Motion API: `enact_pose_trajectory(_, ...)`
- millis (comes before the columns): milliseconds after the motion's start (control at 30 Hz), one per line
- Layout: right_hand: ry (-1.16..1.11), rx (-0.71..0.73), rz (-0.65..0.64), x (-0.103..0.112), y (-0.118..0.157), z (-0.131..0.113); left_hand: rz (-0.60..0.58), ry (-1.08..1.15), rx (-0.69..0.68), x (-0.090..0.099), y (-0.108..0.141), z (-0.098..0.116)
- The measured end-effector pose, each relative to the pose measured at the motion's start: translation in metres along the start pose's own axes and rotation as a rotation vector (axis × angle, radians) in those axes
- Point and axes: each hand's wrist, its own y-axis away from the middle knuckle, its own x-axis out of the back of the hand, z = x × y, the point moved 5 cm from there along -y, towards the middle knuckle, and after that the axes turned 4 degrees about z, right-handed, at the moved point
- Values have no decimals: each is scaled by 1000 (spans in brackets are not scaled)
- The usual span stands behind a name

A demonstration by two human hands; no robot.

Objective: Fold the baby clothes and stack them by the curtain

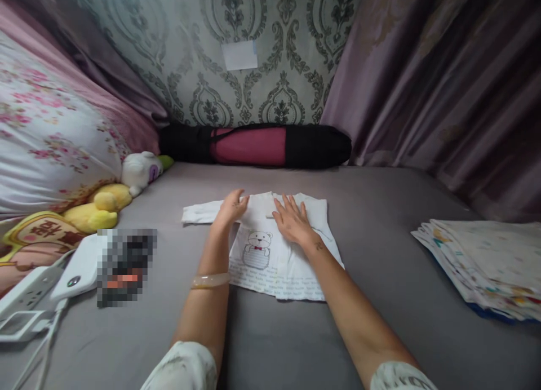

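A small white baby shirt [257, 271] lies spread on the bed, with a bear drawing and rows of small print near its hem. One sleeve [202, 212] stretches out to the left; on the right, the other sleeve is folded over the front and partly covered. My right hand [291, 218] rests flat on the upper chest with its fingers spread. At the left shoulder, where that sleeve begins, my left hand [232, 208] is held edge-on with thumb and fingers apart. A pale bangle [210, 281] circles my left forearm.
A stack of folded cloths [486, 260] lies at right. On the left are plush toys [95, 207], a white device [80, 266], a power strip [27, 291] with cables and a blurred object [127, 266]. A black-and-red long bag [249, 146] lies along the wall.
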Motion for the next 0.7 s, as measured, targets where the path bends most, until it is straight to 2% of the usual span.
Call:
enact_pose_trajectory(100, -20, 27, -55, -7, 2, -12, 75, -100, 205, 31, 0, -39)
enact_pose_trajectory(200, -9, 9, -93, -12, 3, -14, 137, -184, 400, 44, 8, -73)
enact_pose_trajectory(267, -1, 4, -104, -14, 2, -13, 209, -237, 495, 48, 14, -87)
enact_pose_trajectory(433, 15, -1, -120, -17, 1, -11, 375, -247, 687, 55, 28, -110)
enact_pose_trajectory(533, 36, -16, -142, -17, -2, -13, 436, -225, 731, 62, 33, -120)
enact_pose_trajectory(633, 76, -40, -170, -11, -8, -19, 447, -187, 741, 68, 33, -128)
enact_pose_trajectory(700, 131, -13, -130, -3, -16, -27, 414, -160, 745, 68, 31, -132)
